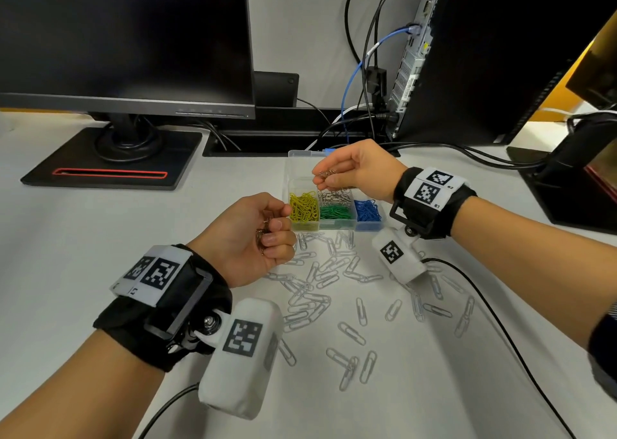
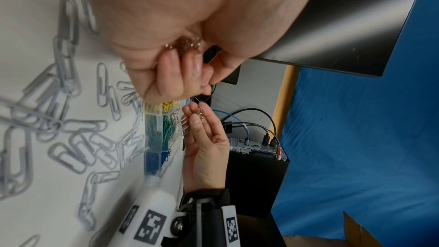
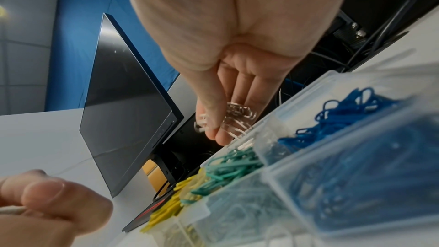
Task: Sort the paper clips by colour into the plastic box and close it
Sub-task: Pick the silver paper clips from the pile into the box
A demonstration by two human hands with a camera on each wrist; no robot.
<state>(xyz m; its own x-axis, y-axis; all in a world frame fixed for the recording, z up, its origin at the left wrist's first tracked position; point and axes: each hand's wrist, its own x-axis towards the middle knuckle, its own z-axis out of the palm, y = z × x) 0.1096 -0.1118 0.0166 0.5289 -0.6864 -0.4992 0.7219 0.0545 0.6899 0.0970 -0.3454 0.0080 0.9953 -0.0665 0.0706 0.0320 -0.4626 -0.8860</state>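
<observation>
Your right hand [image 1: 359,171] is hovering over the back of the plastic box [image 1: 370,226], its fingers [image 3: 240,85] curling loosely around a small bunch of metallic clips [image 1: 326,173], which are showing a rose tint in the right wrist view and are dangling from the fingertips just above the compartment already holding silver clips [image 1: 335,197]. Your left hand [image 1: 255,238] is sitting just beside the box's left end, fingers folding into the palm around another cluster of rose-tinted clips [image 1: 262,235]; whether it is touching the box wall you cannot tell. The box itself is clear plastic, lying open on the white desk [image 1: 100,238], its lid [image 1: 302,158] lying back behind your right hand. Beneath your right fingers and toward you, the green clips [image 1: 336,212] are filling one compartment; to the left of them the yellow clips [image 1: 303,206] are piling up in a taller section, and under your right wrist the blue clips [image 1: 367,210] are sitting in the end cell. Between your two wrists and nearer your body, many white clips [image 1: 320,291] are lying scattered loose on the desk, some overlapping, some well apart. A dark monitor [image 1: 127,38] is standing beyond your left hand.
</observation>
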